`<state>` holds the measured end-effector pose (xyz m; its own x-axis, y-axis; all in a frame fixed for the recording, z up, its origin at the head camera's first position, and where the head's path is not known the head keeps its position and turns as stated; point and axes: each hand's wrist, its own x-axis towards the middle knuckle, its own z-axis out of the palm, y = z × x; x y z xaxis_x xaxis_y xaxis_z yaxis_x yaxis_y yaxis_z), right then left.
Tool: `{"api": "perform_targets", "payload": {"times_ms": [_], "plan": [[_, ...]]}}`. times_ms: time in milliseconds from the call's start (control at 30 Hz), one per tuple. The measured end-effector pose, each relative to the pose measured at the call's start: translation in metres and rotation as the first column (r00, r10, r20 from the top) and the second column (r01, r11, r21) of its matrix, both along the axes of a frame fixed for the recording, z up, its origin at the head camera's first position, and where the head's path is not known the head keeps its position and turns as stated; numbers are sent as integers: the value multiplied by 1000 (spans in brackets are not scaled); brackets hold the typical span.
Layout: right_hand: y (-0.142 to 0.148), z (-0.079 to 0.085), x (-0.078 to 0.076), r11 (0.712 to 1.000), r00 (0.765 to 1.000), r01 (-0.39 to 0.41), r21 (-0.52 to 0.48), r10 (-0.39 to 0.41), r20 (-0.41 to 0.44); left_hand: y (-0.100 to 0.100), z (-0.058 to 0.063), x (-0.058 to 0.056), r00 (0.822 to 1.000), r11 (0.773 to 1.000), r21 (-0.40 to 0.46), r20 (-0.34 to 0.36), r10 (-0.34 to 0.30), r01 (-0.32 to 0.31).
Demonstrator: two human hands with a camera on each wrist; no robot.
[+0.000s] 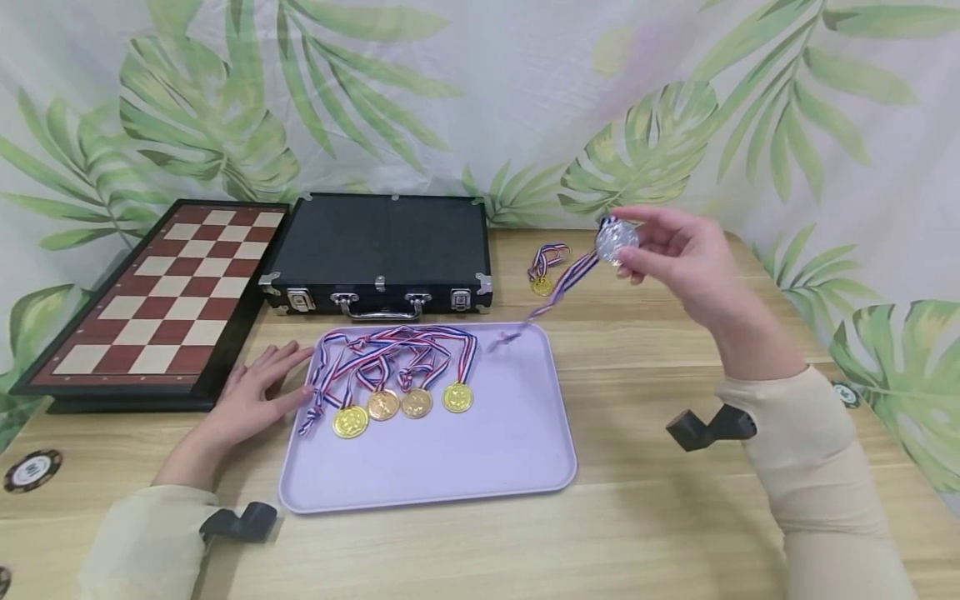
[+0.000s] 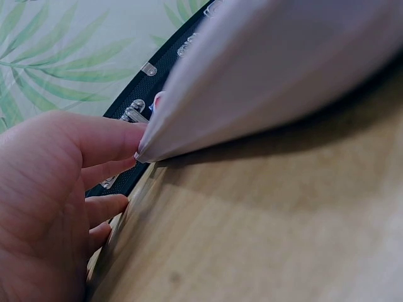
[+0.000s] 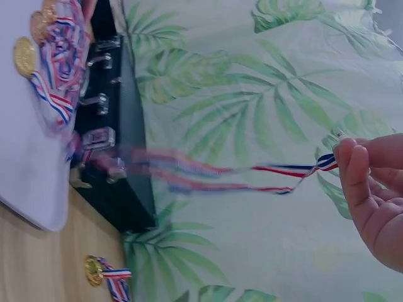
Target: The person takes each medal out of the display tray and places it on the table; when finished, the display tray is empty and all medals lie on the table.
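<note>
My right hand (image 1: 697, 258) pinches a silver medal (image 1: 617, 240) between thumb and fingers, raised above the table. Its striped ribbon (image 3: 271, 170) hangs toward the tray's upper right corner, and its far end is blurred. At the tray's left edge, my left hand (image 1: 258, 392) touches the rim with fairly straight fingers (image 2: 107, 135). On the pale lilac tray (image 1: 450, 467) lie a gold medal (image 1: 350, 422), two bronze-toned medals (image 1: 384, 405) and another gold medal (image 1: 457, 397). Their red, white and blue ribbons (image 1: 397, 342) are bunched along the tray's back.
A black case (image 1: 390, 237) with metal latches stands behind the tray. To the left is a brown-and-cream chessboard (image 1: 180, 292). Another gold medal (image 1: 542, 286) lies right of the case. Poker chips (image 1: 33, 471) sit near the table's sides; a leaf-patterned cloth (image 1: 517, 100) hangs behind.
</note>
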<state>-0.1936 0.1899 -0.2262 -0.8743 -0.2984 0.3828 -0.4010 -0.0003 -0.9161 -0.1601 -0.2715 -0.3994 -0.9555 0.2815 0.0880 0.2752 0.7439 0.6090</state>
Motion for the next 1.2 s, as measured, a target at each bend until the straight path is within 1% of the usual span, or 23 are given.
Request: {"api": "perform_targets", "payload": {"times_ms": [100,167,233,333,400,467,567,667,733,800,867,933,1033,1067,1167,1200], "plan": [[9,11,-5,991,997,-48,-128,54,45,1,0,0,1000,1000,0,-2,1,-1],[14,17,-9,984,996,-39,-176,53,78,1,0,0,1000,1000,5,-2,3,-3],[18,22,-14,981,993,2,-193,21,113,2,0,0,1000,1000,8,1,3,-3],[23,27,-25,984,979,108,-143,-81,185,1,1,1,1000,1000,10,8,5,-5],[25,28,-35,983,961,168,-79,-145,236,1,1,1,1000,1000,7,12,7,-7],[27,27,-48,977,939,212,-7,-201,277,1,2,1,1000,1000,5,13,9,-9],[25,21,-75,966,908,247,81,-260,327,1,2,1,1000,1000,3,12,10,-10],[21,12,-103,944,871,289,158,-328,367,1,1,0,1000,1000,5,12,7,-7],[17,5,-122,928,849,323,186,-371,377,2,1,0,1000,1000,7,13,5,-6],[14,-2,-137,916,836,353,189,-400,376,2,0,0,1000,1000,1,18,4,-4],[11,-8,-150,913,838,381,148,-408,361,2,-1,1,1000,1000,2,19,2,-2],[9,-14,-159,914,846,398,81,-400,352,3,-2,1,1000,1000,1,15,0,0],[6,-20,-167,914,863,405,-5,-380,333,3,-3,2,1000,1000,10,5,0,0],[5,-22,-169,916,866,401,-15,-373,332,3,-2,2,1000,1000,9,2,1,-1],[5,-33,-169,924,867,378,49,-372,330,2,0,2,1000,1000,3,3,8,-8],[6,-39,-169,925,864,371,78,-375,336,1,1,2,1000,1000,2,3,11,-11]]}}
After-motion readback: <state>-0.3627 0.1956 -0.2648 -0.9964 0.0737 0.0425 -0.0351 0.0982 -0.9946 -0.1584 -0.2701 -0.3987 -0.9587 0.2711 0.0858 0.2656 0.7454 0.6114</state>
